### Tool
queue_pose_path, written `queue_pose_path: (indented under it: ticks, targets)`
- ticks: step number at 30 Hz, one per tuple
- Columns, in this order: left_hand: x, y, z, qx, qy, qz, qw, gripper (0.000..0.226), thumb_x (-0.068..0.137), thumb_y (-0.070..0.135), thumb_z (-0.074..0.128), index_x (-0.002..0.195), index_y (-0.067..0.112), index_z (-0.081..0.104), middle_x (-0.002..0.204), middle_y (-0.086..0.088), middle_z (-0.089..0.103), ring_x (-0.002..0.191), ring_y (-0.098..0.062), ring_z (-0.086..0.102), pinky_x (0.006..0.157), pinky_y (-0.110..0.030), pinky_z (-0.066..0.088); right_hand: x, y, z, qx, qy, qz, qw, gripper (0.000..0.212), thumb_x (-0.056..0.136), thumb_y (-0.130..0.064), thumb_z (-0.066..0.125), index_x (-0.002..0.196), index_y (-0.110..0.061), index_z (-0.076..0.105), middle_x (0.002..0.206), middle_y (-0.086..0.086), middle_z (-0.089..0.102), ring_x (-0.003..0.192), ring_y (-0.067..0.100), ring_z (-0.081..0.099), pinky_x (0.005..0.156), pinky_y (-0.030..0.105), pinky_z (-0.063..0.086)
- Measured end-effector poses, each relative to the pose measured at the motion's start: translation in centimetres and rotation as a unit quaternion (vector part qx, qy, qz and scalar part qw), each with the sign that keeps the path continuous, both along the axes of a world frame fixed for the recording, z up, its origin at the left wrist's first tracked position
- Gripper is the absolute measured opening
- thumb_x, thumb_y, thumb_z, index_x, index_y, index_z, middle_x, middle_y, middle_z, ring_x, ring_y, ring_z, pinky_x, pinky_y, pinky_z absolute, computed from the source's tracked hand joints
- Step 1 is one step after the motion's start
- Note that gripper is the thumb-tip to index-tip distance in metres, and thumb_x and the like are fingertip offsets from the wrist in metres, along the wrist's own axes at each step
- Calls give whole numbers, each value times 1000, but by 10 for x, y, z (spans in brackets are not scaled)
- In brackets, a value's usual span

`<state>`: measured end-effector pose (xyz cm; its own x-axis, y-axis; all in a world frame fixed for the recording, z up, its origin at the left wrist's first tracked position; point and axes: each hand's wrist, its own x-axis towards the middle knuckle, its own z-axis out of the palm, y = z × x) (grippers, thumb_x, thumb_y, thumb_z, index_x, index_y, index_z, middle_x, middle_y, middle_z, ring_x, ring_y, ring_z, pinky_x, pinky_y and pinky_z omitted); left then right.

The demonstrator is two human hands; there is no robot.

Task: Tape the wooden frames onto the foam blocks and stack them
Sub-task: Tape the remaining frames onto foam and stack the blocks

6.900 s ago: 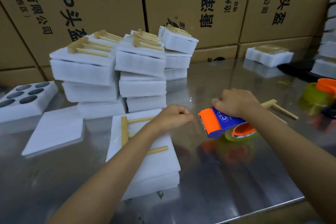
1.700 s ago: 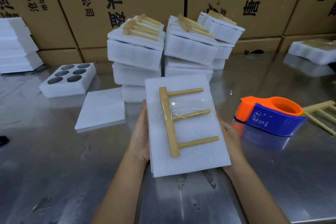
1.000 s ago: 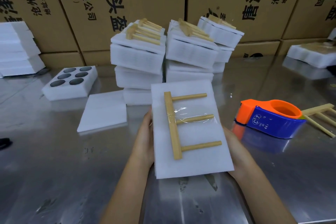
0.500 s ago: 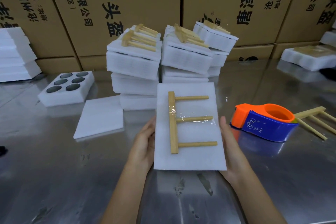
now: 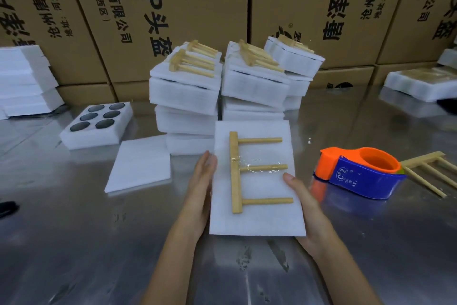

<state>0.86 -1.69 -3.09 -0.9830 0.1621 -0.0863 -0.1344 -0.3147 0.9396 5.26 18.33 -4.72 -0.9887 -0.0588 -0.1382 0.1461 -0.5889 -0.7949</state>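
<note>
surroundings first. steel table [image 5: 74, 243], reflective. behind the held piece: stacks of foam blocks [image 5: 185, 97], several high, each topped with a taped wooden frame; they stand directly beyond the far edge of the held block, between it and the cardboard cartons [image 5: 173, 7] lining the back. a thin foam sheet [image 5: 141, 163] lies flat to the left of the stacks. further left, a foam tray with six round holes [image 5: 96, 124], and a pile of plain foam slabs [image 5: 24, 82] at the left edge. right of the hands: tape dispenser [image 5: 358, 176], orange and blue, standing on the table, apart from the right hand. just beyond it a loose wooden frame [image 5: 425, 173] lies flat, partly hidden by the dispenser. far right, another foam piece [image 5: 420, 82], contents blurred.

task piece: foam block [image 5: 257, 218], held centre frame between both hands, near the viewer, in front of the stacks. cannot tell if its underside touches the table. long axis runs away from the viewer. wooden frame [image 5: 236, 173] lies on its top face: spine along the block's long axis at its left side, three prongs pointing right. clear tape [image 5: 262, 161] crosses the middle prong and spine.

grip: left hand [image 5: 200, 193] flat against the left edge, fingers straight. right hand [image 5: 309, 210] along the right edge, thumb resting on the top face; fingers hidden beneath.
</note>
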Motion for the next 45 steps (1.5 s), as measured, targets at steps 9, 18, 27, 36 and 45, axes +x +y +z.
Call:
queue_pose_path:
  ticks: [9, 18, 27, 36, 45]
  targets:
    - [-6, 10, 0, -88, 46, 16, 995, 88, 55, 59, 87, 135, 41, 54, 117, 13, 72, 105, -13, 71, 92, -42, 56, -8, 2, 0, 21, 9, 27, 999, 52, 83, -57, 71, 124, -26, 69, 129, 12, 66, 119, 32, 63, 89, 47, 56]
    - [-2, 11, 2, -83, 56, 46, 994, 88, 51, 56, 89, 131, 47, 52, 115, 12, 71, 102, -13, 72, 93, -45, 56, -12, 2, 15, 131, -29, -6, 991, 56, 67, -57, 80, 114, -27, 73, 111, 6, 75, 103, 27, 71, 98, 51, 52]
    - [12, 14, 9, -29, 108, 57, 992, 71, 64, 39, 86, 130, 33, 61, 120, 4, 72, 109, -18, 70, 82, -30, 58, -7, 4, 9, 139, -25, -38, 989, 59, 64, -48, 86, 116, -24, 71, 109, 2, 76, 98, 21, 73, 77, 35, 60]
    - [8, 0, 77, -46, 212, 58, 974, 90, 65, 58, 82, 145, 36, 48, 138, 15, 59, 125, -9, 59, 105, -43, 49, 3, -21, 71, 67, 27, -135, 988, 25, 74, -43, 74, 90, -24, 76, 91, 1, 77, 73, 16, 72, 59, 33, 52]
    - [-110, -27, 225, -107, 246, 147, 952, 14, 88, 34, 62, 90, 22, 67, 76, 7, 70, 66, -9, 67, 62, -23, 51, -129, -47, 236, 84, 75, -86, 990, 17, 95, -35, 57, 102, -20, 61, 97, 4, 64, 94, 24, 61, 72, 38, 56]
